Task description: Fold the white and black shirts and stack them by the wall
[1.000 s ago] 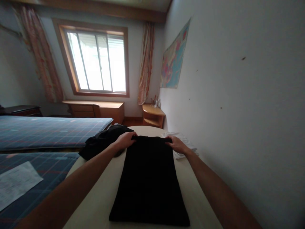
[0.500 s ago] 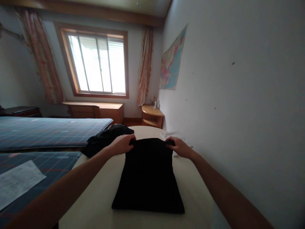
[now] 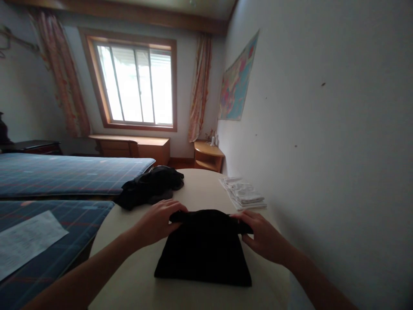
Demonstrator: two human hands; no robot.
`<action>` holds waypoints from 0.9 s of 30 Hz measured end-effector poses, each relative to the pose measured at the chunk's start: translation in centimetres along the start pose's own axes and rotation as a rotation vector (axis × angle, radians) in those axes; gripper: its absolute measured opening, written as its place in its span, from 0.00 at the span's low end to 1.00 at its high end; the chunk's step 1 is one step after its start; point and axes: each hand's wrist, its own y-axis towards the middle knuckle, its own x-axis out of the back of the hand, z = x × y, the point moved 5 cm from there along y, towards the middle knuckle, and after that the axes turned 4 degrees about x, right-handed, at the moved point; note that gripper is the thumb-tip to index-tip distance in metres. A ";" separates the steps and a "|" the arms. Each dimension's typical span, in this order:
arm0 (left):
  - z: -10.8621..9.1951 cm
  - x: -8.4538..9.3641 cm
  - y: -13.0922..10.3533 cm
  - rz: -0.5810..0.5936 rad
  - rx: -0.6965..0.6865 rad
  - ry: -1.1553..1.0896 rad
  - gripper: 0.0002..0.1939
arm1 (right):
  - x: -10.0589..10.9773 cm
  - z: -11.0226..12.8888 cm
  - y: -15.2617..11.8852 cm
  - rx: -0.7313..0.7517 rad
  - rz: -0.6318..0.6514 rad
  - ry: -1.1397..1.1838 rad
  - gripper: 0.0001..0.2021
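A folded black garment point(image 3: 204, 254) lies on the pale round-edged table point(image 3: 200, 185) in front of me. Its far edge is doubled over toward me. My left hand point(image 3: 161, 219) is closed on the far left corner, thumb below and fingers on top. At the far right corner, my right hand point(image 3: 263, 234) pinches the cloth in the same way. The near part of the garment rests flat. Whether it is a shirt or trousers cannot be made out.
Crumpled black clothing point(image 3: 151, 183) sits at the table's far left, and folded white cloths point(image 3: 243, 193) at its far right by the wall point(image 3: 338, 172). Blue plaid mattresses point(image 3: 80, 172) border the left side, with a paper sheet point(image 3: 29, 241) on the nearer one.
Both hands have drawn the garment's far edge toward me, so it now looks shorter and is folded over at the far end. The white cloths show more fully.
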 end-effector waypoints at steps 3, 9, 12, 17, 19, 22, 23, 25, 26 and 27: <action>-0.1 -0.1 0.2 -0.009 -0.002 -0.008 0.13 | -1.2 0.4 -0.4 -0.007 0.005 -0.063 0.31; 1.1 0.2 3.4 -0.049 0.048 -0.031 0.12 | -2.0 -0.5 1.3 -0.059 -0.083 -0.113 0.27; 2.2 0.2 5.5 -0.075 0.067 -0.030 0.11 | -1.6 -2.5 3.3 -0.121 -0.131 -0.124 0.20; 4.9 -0.7 9.1 -0.085 0.151 0.044 0.12 | -1.3 -6.0 7.7 -0.189 -0.140 -0.169 0.18; 6.5 -1.7 10.2 -0.061 0.202 0.058 0.13 | -1.8 -7.2 9.5 -0.218 -0.105 -0.187 0.18; 8.8 -3.7 11.1 -0.029 0.287 0.058 0.13 | -3.3 -8.9 11.7 -0.282 -0.032 -0.217 0.19; 9.4 -4.4 11.3 -0.027 0.309 0.057 0.13 | -3.9 -9.4 12.3 -0.307 -0.004 -0.230 0.19; 10.1 -5.7 11.3 -0.043 0.338 0.057 0.14 | -5.1 -10.4 13.2 -0.349 0.043 -0.247 0.20; 10.2 -6.3 11.2 -0.056 0.348 0.059 0.16 | -5.6 -10.9 13.6 -0.363 0.060 -0.252 0.20; 9.9 -6.9 10.9 -0.075 0.349 0.061 0.18 | -6.2 -11.2 13.8 -0.372 0.071 -0.254 0.20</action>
